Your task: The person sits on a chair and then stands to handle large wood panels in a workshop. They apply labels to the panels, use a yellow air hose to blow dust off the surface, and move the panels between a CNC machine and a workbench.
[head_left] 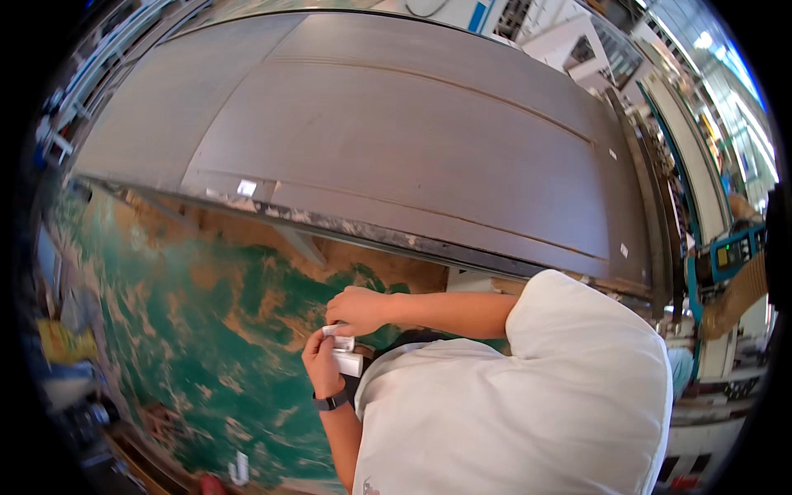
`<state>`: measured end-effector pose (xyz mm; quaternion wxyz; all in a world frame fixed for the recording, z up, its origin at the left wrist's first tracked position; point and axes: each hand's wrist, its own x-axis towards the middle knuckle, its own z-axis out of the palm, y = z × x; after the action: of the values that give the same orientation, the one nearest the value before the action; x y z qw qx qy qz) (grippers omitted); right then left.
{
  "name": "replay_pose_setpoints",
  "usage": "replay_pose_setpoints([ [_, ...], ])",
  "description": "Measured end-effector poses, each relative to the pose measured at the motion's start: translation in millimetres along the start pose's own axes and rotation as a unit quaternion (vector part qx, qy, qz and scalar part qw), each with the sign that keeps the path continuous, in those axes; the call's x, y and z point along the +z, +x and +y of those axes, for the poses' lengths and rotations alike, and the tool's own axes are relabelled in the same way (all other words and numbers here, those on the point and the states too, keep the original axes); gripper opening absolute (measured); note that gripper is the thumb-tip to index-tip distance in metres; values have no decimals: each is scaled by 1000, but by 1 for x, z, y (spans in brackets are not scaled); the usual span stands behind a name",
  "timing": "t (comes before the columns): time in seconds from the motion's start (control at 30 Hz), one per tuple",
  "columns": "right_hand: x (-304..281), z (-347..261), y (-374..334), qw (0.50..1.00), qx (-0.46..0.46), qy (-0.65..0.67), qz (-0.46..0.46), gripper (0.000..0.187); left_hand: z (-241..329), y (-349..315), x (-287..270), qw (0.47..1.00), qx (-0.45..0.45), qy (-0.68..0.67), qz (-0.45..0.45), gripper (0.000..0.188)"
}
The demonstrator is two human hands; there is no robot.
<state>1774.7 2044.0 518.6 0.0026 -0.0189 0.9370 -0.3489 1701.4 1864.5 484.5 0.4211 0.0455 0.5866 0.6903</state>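
Note:
Low in front of my body, my left hand [322,369], with a dark watch at its wrist, is closed on white paper labels [347,363] that look like a folded strip. My right hand [358,308] reaches across from the right, its fingers pinched at the labels' upper end, touching the left fingertips. What lies between the right fingertips is partly hidden. Beyond both hands lies a large grey-brown panel [429,140] with long grooves, resting on a table. A small white label [247,188] sits near its front left edge.
The table's worn dark edge [388,237] runs between my hands and the panel. Two more small labels [613,154] mark the panel's right end. Sawdust covers much of the green floor [206,330]. A blue machine with a ribbed hose [737,297] stands at right.

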Motion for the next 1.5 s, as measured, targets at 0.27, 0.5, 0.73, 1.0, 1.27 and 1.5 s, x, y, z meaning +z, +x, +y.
replay_pose_setpoints([
  [0.27,-137,109,28,812,340,224,418,14,113,173,60,978,-14,145,-146,28],
  [0.5,-245,219,22,725,149,-301,602,18,145,294,145,991,66,87,-79,28],
  [0.73,-258,283,63,752,256,-49,606,13,169,350,206,968,73,235,-57,29],
  [1.0,-382,494,21,584,278,481,593,20,97,389,197,932,41,358,-38,26],
  [1.27,-482,685,-126,604,271,243,709,28,64,388,209,916,13,397,49,24],
  [1.5,-508,673,-220,694,682,-146,180,55,61,394,212,921,34,382,71,24],
])
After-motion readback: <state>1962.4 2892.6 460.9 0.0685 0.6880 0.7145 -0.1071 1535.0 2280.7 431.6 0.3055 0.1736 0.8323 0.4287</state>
